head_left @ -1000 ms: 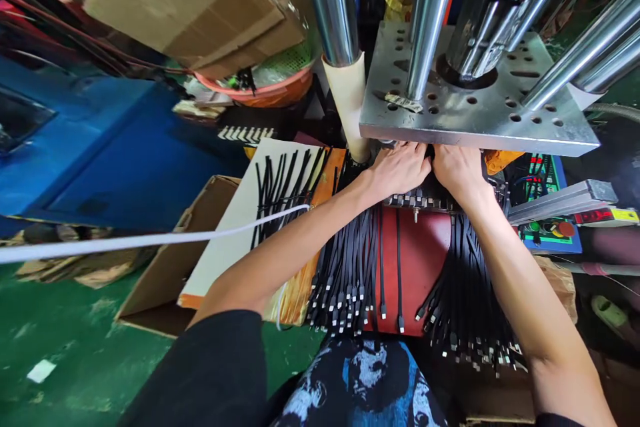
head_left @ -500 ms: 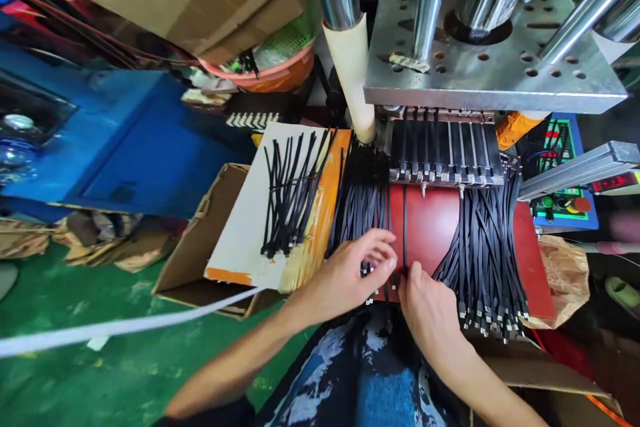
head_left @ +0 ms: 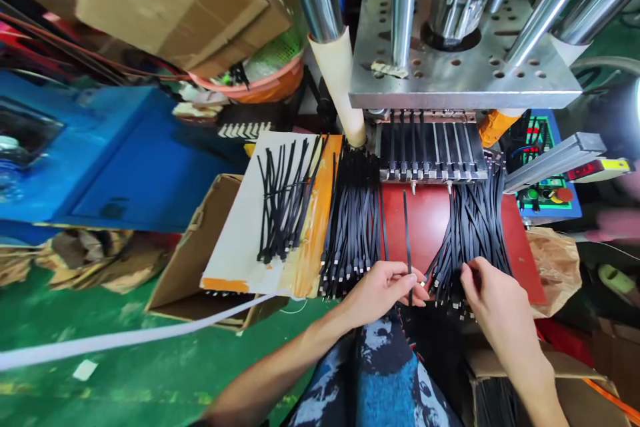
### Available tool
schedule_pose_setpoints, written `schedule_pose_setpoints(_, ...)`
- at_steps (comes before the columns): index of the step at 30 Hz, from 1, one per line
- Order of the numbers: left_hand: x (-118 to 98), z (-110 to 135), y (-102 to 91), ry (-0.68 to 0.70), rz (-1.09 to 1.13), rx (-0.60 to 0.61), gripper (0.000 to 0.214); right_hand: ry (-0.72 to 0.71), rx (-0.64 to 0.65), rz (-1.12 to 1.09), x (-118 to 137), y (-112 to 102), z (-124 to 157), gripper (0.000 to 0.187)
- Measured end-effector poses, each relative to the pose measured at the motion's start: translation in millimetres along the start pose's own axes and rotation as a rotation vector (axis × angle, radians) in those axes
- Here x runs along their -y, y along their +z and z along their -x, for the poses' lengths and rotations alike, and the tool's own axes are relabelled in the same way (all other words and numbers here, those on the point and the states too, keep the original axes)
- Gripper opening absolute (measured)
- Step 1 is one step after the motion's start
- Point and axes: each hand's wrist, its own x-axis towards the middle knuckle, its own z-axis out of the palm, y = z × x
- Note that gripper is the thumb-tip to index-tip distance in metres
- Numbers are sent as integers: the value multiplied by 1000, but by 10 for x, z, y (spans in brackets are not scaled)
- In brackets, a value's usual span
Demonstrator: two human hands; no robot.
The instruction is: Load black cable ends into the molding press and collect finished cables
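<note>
My left hand [head_left: 393, 285] is closed, thumb and fingers pinching one flat black cable [head_left: 407, 233] that stands up from them over the red board. My right hand [head_left: 500, 303] lies at the right-hand bundle of black cables [head_left: 470, 227], thumb and index finger pressed together; what is between them is hidden. Beside my left hand hangs another bundle of black cables [head_left: 353, 220] with metal plug ends. Ahead, several cables lie in the slots of a metal fixture [head_left: 433, 150] under the press plate [head_left: 465, 73].
A white board [head_left: 237, 227] with loose black cables rests on a cardboard box [head_left: 187, 240] at left. The red board [head_left: 427, 213] lies below the fixture. A metal bar [head_left: 555, 160] and a button panel [head_left: 550, 197] stand at right. A white strap [head_left: 150, 333] crosses the lower left.
My right hand has left the single cable and moved right to the right-hand bundle. My left hand has moved right and now pinches that cable. The camera view has shifted slightly.
</note>
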Motion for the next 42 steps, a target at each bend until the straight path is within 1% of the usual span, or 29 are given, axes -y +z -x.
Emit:
schedule_pose_setpoints(2, -25, -93, 40, -23, 68, 7, 59, -66, 46, -309, 22, -35, 78, 32)
schedule_pose_setpoints(3, -45, -136, 63, -22, 134, 12, 60, -110, 114, -450, 46, -63, 135, 35)
schedule_pose_setpoints(4, -71, -171, 87, -15, 209, 16, 61, -160, 211, -558, 68, -93, 195, 38)
schedule_pose_setpoints(6, -139, -202, 125, 5, 325, 37, 57, -230, 427, -663, 88, -147, 286, 41)
schedule_pose_setpoints(7, -175, -194, 138, 18, 339, 54, 53, -235, 514, -682, 82, -168, 301, 41)
schedule_pose_setpoints(9, -232, -136, 154, 46, 252, 104, 47, -202, 631, -756, 56, -192, 253, 35)
schedule_pose_setpoints(10, -247, -95, 160, 58, 168, 136, 43, -168, 651, -829, 49, -194, 192, 34)
schedule_pose_setpoints(11, -252, -50, 167, 68, 74, 169, 40, -128, 635, -919, 55, -191, 114, 38)
schedule_pose_setpoints(12, -247, -8, 174, 70, -16, 196, 37, -87, 575, -1014, 77, -182, 27, 43)
schedule_pose_setpoints(13, -237, 30, 181, 60, -103, 212, 35, -48, 478, -1099, 114, -169, -60, 46)
schedule_pose_setpoints(15, -218, 81, 190, 24, -266, 206, 33, -6, 256, -1194, 218, -143, -201, 42)
schedule_pose_setpoints(16, -221, 93, 192, 13, -343, 197, 33, -10, 164, -1209, 273, -132, -245, 38)
schedule_pose_setpoints(17, -238, 96, 190, 13, -414, 195, 32, -28, 100, -1212, 321, -125, -269, 36)
schedule_pose_setpoints(19, -327, 77, 181, 72, -504, 191, 27, -81, 45, -1193, 386, -115, -266, 33)
schedule_pose_setpoints(20, -398, 56, 176, 137, -523, 156, 26, -113, 34, -1176, 404, -110, -246, 30)
schedule_pose_setpoints(21, -482, 29, 170, 225, -528, 87, 29, -143, 23, -1155, 415, -103, -222, 28)
schedule_pose_setpoints(23, -674, -38, 159, 435, -530, -108, 34, -200, 10, -1108, 427, -74, -170, 25)
schedule_pose_setpoints(24, -771, -73, 152, 524, -537, -188, 33, -226, 9, -1084, 432, -53, -147, 24)
schedule_pose_setpoints(25, -862, -105, 144, 587, -548, -234, 30, -251, 9, -1062, 438, -29, -128, 24)
schedule_pose_setpoints(26, -943, -133, 135, 619, -564, -240, 26, -273, 7, -1042, 444, -2, -112, 24)
schedule_pose_setpoints(27, -1010, -154, 123, 623, -579, -217, 22, -295, 4, -1026, 449, 23, -100, 22)
schedule_pose_setpoints(30, -1120, -180, 83, 564, -564, -111, 17, -328, -30, -1000, 459, 74, -80, 15)
schedule_pose_setpoints(32, -1129, -176, 60, 542, -521, -58, 15, -335, -42, -995, 460, 72, -80, 15)
schedule_pose_setpoints(34, -1113, -162, 48, 544, -496, -48, 16, -329, -26, -985, 462, 41, -88, 16)
schedule_pose_setpoints(36, -1091, -144, 51, 565, -518, -46, 17, -318, -1, -972, 472, 4, -104, 17)
schedule_pose_setpoints(38, -1078, -132, 60, 623, -575, -64, 17, -306, 10, -963, 492, -9, -124, 19)
schedule_pose_setpoints(39, -1080, -136, 61, 672, -605, -94, 17, -303, 14, -958, 505, 2, -130, 20)
schedule_pose_setpoints(41, -1111, -183, 36, 791, -662, -203, 16, -296, 51, -934, 531, 59, -125, 25)
schedule_pose_setpoints(42, -1142, -235, 5, 850, -686, -269, 16, -295, 93, -913, 540, 96, -113, 28)
